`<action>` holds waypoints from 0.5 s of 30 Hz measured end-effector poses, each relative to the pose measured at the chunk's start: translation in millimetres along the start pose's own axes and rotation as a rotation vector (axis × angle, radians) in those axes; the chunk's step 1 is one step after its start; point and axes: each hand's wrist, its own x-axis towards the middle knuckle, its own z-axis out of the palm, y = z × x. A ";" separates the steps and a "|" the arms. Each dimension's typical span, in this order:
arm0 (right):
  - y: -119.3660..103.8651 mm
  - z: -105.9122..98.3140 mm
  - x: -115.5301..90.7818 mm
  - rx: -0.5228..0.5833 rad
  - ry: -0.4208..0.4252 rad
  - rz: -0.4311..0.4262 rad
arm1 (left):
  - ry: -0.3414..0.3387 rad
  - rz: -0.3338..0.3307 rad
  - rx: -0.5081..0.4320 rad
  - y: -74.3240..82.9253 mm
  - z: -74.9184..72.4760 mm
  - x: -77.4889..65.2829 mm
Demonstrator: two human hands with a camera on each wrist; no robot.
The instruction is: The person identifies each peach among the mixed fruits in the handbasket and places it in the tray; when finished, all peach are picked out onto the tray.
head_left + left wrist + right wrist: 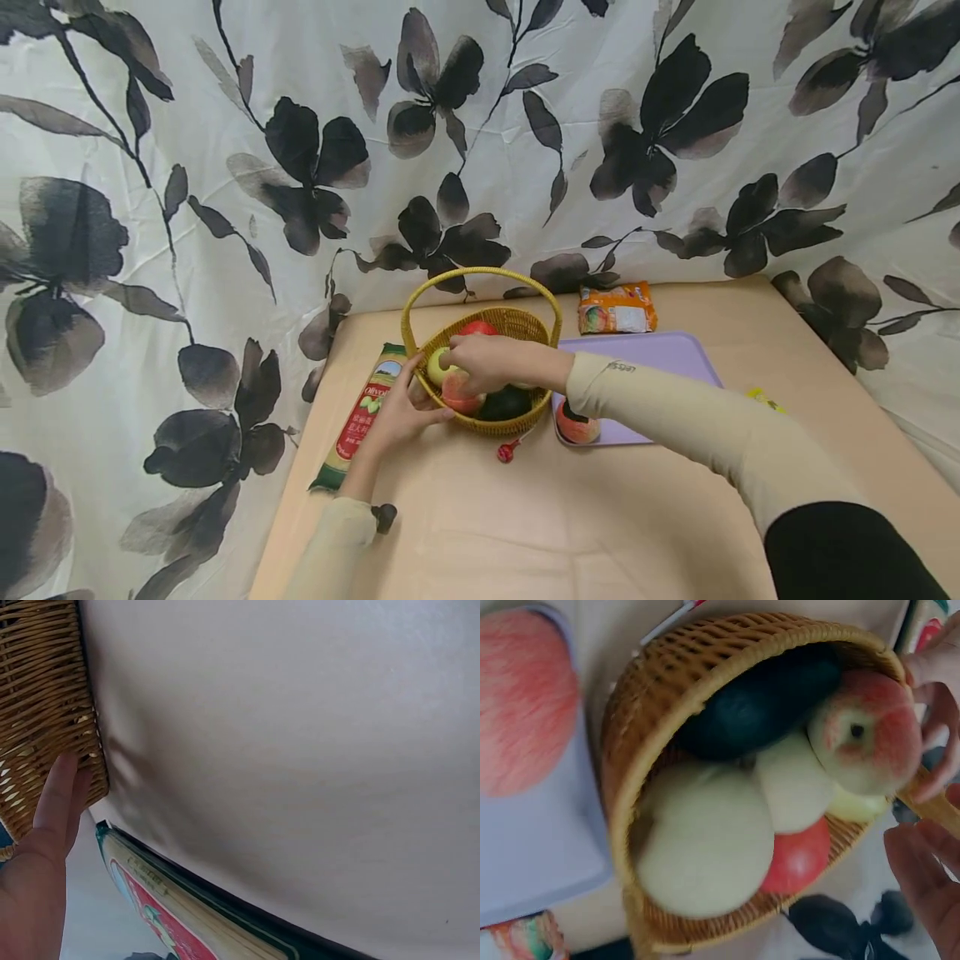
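Hands, 2 in number, are both at the wicker basket [495, 428], which sits toward the far side of the table [562, 517]. Left hand [401, 417]: spread, fingers extended; in the left wrist view, 2 fingers lie nearly straight against the outer wicker wall. It steadies the left side of the basket without a closed grasp. Right hand [495, 364]: above the basket opening, fingers loosely bent and directed left; no item is visible in its fingers.

Surrounding items, left to right: a long green and red packet [356, 427] lies at an angle beside the left hand. Basket contents include a green apple [437, 367] at the left, a peach [462, 394] nearer the front, a red fruit [477, 327] at the rear and a dark oblong item [506, 404] at the front right. The right wrist view also shows 2 pale rounded items [705, 840]. A red lollipop [506, 452] lies just in front of the basket. To the right, a lilac tray [675, 358] carries another peach [576, 427]; an orange packet [617, 308] lies behind it.

Obstructions: the right sleeve [682, 417] crosses the tray and hides part of it; the right hand covers the middle of the basket; the handle [482, 271] arches above.
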 end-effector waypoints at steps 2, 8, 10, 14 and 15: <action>-2.2 5.5 11.3 -0.003 -0.039 0.025 | 0.000 0.013 -0.014 -2.4 0.3 0.3; -1.6 20.7 27.9 0.009 -0.100 0.078 | 0.024 0.034 0.042 -4.4 -0.8 -1.2; -0.4 23.3 29.5 0.026 -0.108 0.091 | 0.042 0.024 0.089 -4.1 -0.9 -1.2; 0.9 26.6 33.0 0.033 -0.103 0.101 | 0.046 0.010 0.131 -3.3 -1.9 0.1; 0.8 27.4 33.8 0.025 -0.099 0.101 | 0.044 0.007 0.133 -3.3 -2.2 0.3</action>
